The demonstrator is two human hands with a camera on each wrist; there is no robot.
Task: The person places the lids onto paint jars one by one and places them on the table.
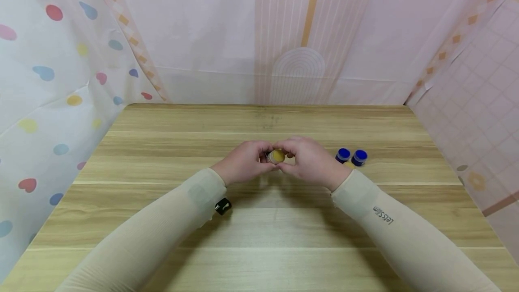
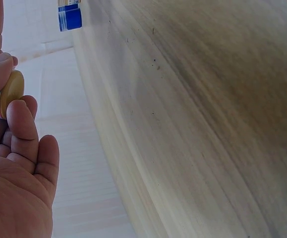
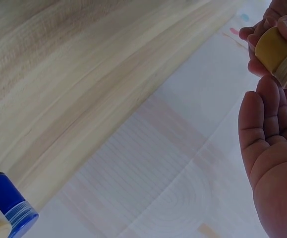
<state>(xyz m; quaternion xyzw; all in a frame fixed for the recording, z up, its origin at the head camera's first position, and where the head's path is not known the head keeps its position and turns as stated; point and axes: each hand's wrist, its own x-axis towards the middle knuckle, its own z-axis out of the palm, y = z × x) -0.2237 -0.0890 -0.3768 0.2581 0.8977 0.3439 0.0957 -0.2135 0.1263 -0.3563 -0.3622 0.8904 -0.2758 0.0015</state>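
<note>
Held between both hands above the table is a small yellow paint jar (image 1: pixel 277 156), its yellow end tipped toward the head camera. My left hand (image 1: pixel 245 162) grips it from the left, and part of a printed label shows in the left wrist view. My right hand (image 1: pixel 309 162) pinches it from the other side, thumb and fingers at the rim. A clear ridged band circles the yellow jar (image 3: pixel 274 52) in the right wrist view. Fingers of both hands cover much of its side.
Two blue paint jars, one left (image 1: pixel 343 154) and one right (image 1: pixel 359 157), stand on the wooden table (image 1: pixel 267 229) beyond my right wrist. A second yellow jar (image 1: pixel 349 165) is partly hidden by that wrist. A small black object (image 1: pixel 223 205) shows beside my left cuff. Printed cloth hangs behind.
</note>
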